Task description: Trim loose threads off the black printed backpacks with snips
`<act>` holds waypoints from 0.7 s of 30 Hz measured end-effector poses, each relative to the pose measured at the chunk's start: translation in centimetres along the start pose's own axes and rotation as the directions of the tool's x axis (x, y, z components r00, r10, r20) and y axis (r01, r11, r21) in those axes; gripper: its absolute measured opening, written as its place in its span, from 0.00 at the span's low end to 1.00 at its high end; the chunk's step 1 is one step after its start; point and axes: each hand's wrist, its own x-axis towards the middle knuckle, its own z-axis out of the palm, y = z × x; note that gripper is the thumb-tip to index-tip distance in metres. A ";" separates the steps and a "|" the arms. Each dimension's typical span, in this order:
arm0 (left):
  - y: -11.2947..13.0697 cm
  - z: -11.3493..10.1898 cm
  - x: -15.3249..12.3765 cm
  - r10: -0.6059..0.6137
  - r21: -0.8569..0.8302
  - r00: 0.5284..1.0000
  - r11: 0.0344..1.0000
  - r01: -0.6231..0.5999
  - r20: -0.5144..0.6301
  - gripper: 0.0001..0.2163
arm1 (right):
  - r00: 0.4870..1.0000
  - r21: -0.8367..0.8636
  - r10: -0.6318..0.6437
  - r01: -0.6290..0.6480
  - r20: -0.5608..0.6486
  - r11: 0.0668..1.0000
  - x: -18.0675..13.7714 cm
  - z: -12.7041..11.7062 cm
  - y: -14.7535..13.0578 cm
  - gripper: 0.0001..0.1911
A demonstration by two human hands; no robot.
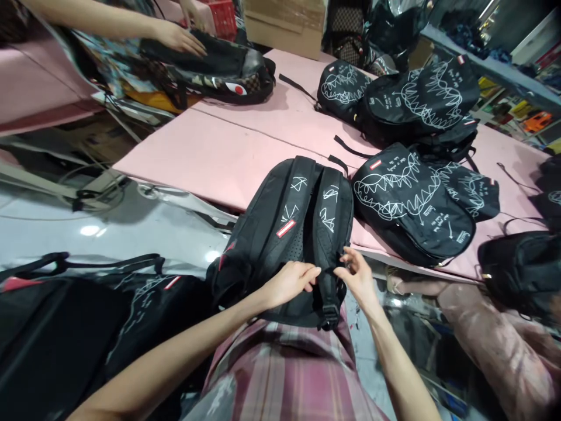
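Black backpack (284,234) strap-side up at near edge of pink bench (210,152), left hand (291,282) and right hand (357,275) both pinching its right shoulder strap (326,234), printed backpacks (412,199) to the right

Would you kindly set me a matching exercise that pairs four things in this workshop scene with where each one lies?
Things
1. strap-side-up backpack
2. scribble-print backpack
3. camouflage bag
4. cardboard box

Places
A. under a co-worker's hand, at the far left
B. beyond the far edge of the pink table
C. touched by the person's left hand and right hand
D. print up at the table's near edge, on the right

Pairs: 1-C, 2-D, 3-A, 4-B
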 end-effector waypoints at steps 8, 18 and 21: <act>6.9 -14.8 5.7 0.220 0.114 0.852 0.975 -0.188 -0.476 0.21 | 0.990 0.552 0.084 -0.006 -0.117 0.834 10.4 0.7 -4.3 0.26; 13.5 -15.8 28.6 0.556 0.451 0.790 0.793 -0.410 -0.259 0.18 | 0.961 0.832 0.160 -0.276 0.226 0.481 17.1 -1.5 -1.1 0.18; 15.1 -14.2 32.2 0.601 0.424 0.793 0.696 -0.579 0.097 0.16 | 0.938 0.825 0.149 -0.347 0.314 0.446 17.0 -1.8 -0.2 0.10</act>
